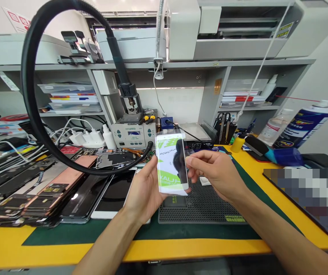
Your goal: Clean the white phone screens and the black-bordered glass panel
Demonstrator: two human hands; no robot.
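Observation:
Both my hands hold up a white phone screen panel (171,162) with a green and white printed protective film on it, above a black perforated work mat (207,208). My left hand (143,191) grips the panel's left edge and underside from below, fingers closed round it. My right hand (214,173) pinches the panel's right edge between thumb and fingers. The panel stands nearly upright, its face turned to me.
A stack of phone panels and boards (32,191) lies at the left. A thick black hose (30,95) arcs over the bench to a rework station (133,133). A spray can (304,124) and bottles stand at the right; a pixelated area (307,194) covers the right bench.

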